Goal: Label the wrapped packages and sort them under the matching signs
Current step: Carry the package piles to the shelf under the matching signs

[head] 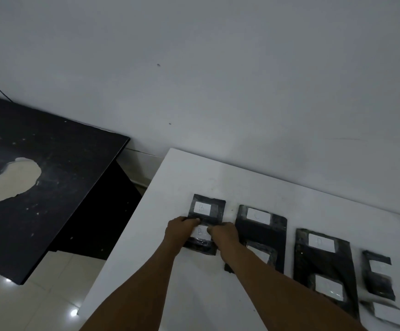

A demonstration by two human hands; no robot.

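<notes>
On the white table (189, 177) lie several black wrapped packages with white labels, in columns. At the far left a package marked B (206, 209) lies flat. Just below it sits a second B package (200, 243). My left hand (180, 229) grips its upper left corner and my right hand (221, 234) its upper right edge, both touching its top. To the right is a column headed by a C label (258, 216), then one headed by a D label (322, 242), then smaller packages (378, 274) at the far right, blurred.
A black table (51, 163) with peeled pale patches stands to the left, separated from the white table by a gap over the tiled floor (51, 295). A pale wall (218, 80) runs behind both tables.
</notes>
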